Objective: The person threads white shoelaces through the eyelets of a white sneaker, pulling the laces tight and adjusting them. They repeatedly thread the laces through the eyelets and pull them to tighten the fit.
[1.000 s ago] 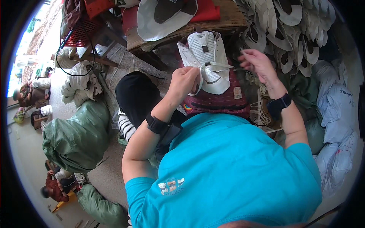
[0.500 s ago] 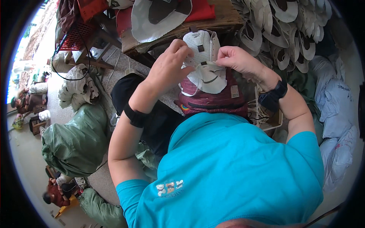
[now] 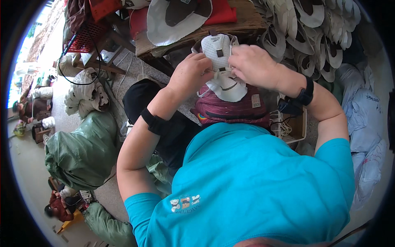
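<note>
A white shoe upper [image 3: 226,87] with a mesh tongue [image 3: 214,46] lies on the maroon striped cloth [image 3: 230,108] over my lap, its tongue end toward the wooden table. At its left edge my left hand [image 3: 191,73] is closed, thumb and forefinger pinched against the upper. My right hand [image 3: 255,66] is curled shut at the opposite edge, beside the tongue. Whatever thin thing its fingertips may hold is hidden behind the fingers. Both wrists carry black bands.
A wooden table [image 3: 249,20] with a grey-white piece and red cloth stands ahead. Many shoe uppers [image 3: 304,45] hang in bunches at the right. White cords lie in a box [image 3: 302,127] by my right side. Green sacks [image 3: 82,148] fill the left floor; two people sit farther left.
My right hand has moved up and turned its back to view, now over the upper's right edge. My left hand has drawn slightly down and right, its fingers closing together.
</note>
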`<state>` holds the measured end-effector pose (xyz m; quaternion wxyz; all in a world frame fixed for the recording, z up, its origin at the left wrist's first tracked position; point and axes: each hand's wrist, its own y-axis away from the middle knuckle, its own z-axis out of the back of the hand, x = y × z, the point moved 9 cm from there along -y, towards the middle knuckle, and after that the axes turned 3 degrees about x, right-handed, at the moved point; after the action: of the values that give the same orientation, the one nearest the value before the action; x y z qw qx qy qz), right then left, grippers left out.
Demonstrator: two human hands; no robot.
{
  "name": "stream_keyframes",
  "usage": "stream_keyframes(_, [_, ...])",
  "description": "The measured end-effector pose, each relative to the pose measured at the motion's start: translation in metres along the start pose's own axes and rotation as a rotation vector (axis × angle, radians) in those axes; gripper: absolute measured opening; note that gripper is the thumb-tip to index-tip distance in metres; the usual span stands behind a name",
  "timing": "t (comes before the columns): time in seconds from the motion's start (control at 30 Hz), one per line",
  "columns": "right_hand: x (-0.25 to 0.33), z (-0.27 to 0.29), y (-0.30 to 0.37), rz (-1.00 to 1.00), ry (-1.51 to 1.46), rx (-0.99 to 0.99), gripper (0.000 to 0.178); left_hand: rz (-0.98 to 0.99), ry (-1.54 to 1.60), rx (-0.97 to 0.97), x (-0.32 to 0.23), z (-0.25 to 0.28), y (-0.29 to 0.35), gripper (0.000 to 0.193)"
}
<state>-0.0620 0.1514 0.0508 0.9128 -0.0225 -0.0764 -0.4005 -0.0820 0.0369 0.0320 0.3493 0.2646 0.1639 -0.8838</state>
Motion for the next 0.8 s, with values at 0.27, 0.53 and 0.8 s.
stream_keyframes(0.27, [-0.015,0.017,-0.019,0.045,-0.294,0.189,0.036,0.217,0.105,-0.178,0.006,-0.001,-0.006,0.017])
stream_keyframes(0.53, [-0.028,0.009,-0.016,0.147,-0.404,0.140,0.031,0.266,0.564,-0.570,0.008,0.029,-0.017,0.019])
stream_keyframes(0.8, [-0.029,0.011,-0.006,0.134,-0.384,-0.064,0.028,0.351,0.620,-0.290,0.001,-0.011,-0.028,0.011])
